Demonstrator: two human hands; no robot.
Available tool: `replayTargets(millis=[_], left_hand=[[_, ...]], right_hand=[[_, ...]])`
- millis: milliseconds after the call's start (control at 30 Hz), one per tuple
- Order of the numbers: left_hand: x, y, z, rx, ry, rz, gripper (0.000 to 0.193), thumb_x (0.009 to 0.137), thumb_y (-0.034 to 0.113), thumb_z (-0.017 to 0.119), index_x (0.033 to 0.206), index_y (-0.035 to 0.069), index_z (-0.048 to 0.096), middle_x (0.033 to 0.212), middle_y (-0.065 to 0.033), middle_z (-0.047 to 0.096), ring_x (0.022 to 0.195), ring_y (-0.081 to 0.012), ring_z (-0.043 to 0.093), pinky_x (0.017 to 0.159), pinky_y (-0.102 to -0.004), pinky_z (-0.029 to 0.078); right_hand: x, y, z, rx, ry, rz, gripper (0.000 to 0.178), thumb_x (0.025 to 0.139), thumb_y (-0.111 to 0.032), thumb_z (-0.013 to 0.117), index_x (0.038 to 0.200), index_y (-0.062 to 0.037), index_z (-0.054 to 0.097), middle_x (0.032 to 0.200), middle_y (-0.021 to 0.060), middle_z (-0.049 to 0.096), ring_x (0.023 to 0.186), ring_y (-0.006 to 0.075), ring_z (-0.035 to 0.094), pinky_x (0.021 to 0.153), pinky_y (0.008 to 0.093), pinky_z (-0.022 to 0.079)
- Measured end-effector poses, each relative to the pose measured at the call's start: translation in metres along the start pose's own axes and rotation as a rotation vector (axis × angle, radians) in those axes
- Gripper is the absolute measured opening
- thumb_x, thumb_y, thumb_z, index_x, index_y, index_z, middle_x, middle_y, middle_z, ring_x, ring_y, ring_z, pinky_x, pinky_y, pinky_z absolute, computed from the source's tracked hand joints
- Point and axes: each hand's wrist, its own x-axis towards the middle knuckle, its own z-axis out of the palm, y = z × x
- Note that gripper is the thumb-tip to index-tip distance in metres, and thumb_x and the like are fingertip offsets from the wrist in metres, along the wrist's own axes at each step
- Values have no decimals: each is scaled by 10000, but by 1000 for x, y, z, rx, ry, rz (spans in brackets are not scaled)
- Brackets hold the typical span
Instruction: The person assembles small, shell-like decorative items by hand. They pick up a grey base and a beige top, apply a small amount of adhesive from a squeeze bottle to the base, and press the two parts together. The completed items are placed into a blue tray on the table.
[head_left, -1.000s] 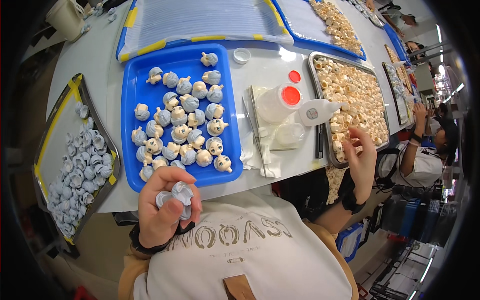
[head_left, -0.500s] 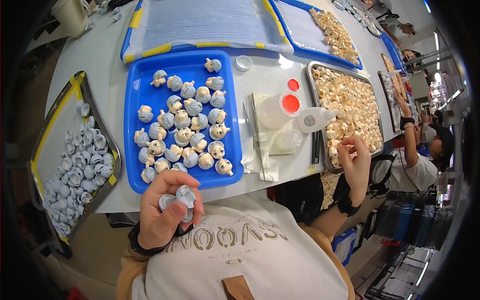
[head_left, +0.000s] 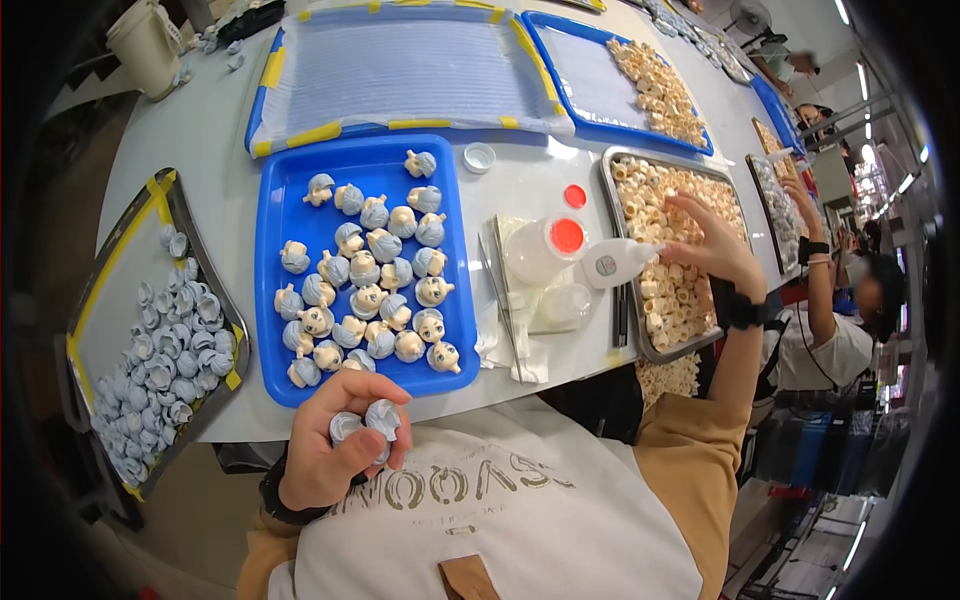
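Note:
My left hand (head_left: 345,440) is closed around a few pale blue-grey doll hair pieces (head_left: 383,416), held in front of my shirt just below the blue tray. Over the metal tray (head_left: 606,190) of cream-coloured hollow doll parts (head_left: 675,315) is my right hand (head_left: 715,245), thumb and fingers apart, with nothing visible in its grasp. Its thumb is close to the nozzle of a white squeeze bottle (head_left: 615,263); I cannot tell whether they touch. In the blue tray (head_left: 290,170) lie several small doll heads (head_left: 368,300) with blue-grey hair, some with painted eyes facing up.
At left stands a taped tray (head_left: 95,280) heaped with hair pieces (head_left: 160,370). A red-capped bottle (head_left: 540,250), tweezers (head_left: 505,300) and a black pen (head_left: 620,315) lie mid-table. Farther back are a cloth-lined tray (head_left: 410,80) and another blue tray (head_left: 580,80). A co-worker (head_left: 835,330) sits at right.
My right hand has moved farther over the metal tray and its fingers have spread from a near pinch. The left hand still holds the hair pieces. The view has shifted slightly.

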Motion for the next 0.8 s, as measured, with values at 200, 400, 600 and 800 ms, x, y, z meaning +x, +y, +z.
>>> replayTargets(millis=[200, 400, 600, 800], left_hand=[[-1, -3, -1, -26, -2, -6, 421, 848, 311, 577, 1071, -21, 446, 773, -99, 568, 595, -94, 535, 441, -173, 365], [-1, -3, -1, -20, -6, -8, 415, 848, 301, 578, 1070, -24, 446, 775, -97, 568, 591, -95, 535, 440, -174, 366], [-1, -2, 0, -32, -9, -2, 416, 847, 298, 581, 1071, -25, 445, 782, -95, 569, 595, -94, 535, 443, -171, 366], [-1, -2, 0, -59, -26, -46, 403, 850, 286, 580, 1072, -24, 450, 787, -92, 569, 592, -92, 531, 441, -172, 350]], right_hand=[[-23, -26, 7, 2, 52, 90, 293, 669, -183, 680, 877, -10, 568, 945, 123, 506, 855, 259, 518, 711, 324, 439], [-50, -40, 16, 82, 68, 170, 263, 657, -103, 680, 864, -17, 541, 919, 109, 483, 816, 239, 515, 663, 301, 451], [-54, -43, 18, 66, 108, 139, 271, 658, -106, 678, 885, -15, 562, 969, 124, 492, 870, 273, 525, 726, 329, 448], [-35, -43, 5, -193, 301, -64, 263, 718, -118, 654, 951, -18, 584, 1007, 133, 528, 923, 283, 534, 756, 332, 446]])
